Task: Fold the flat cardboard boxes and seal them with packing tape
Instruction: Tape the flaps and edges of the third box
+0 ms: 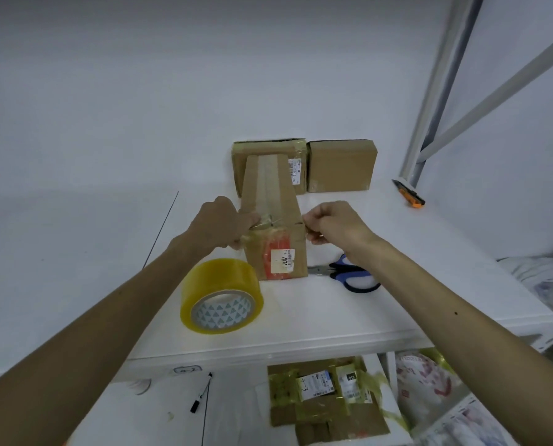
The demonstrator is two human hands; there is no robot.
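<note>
A folded cardboard box (288, 201) stands on the white table (300, 317), a strip of clear tape running along its top seam and an orange-and-white label on its near face. My left hand (218, 222) grips the box's left near edge, pinching crumpled clear tape (265, 220) there. My right hand (331, 222) has curled fingers at the box's right near edge, pinching the tape's other end. A yellowish roll of packing tape (220, 297) lies on the table in front of the box, below my left forearm.
Blue-handled scissors (349, 273) lie right of the box. Two sealed boxes, one (297, 162) and another (341, 165), lean against the back wall. An orange utility knife (410, 194) lies at far right. Flattened cardboard (323, 400) and a marker (201, 394) lie below the table edge.
</note>
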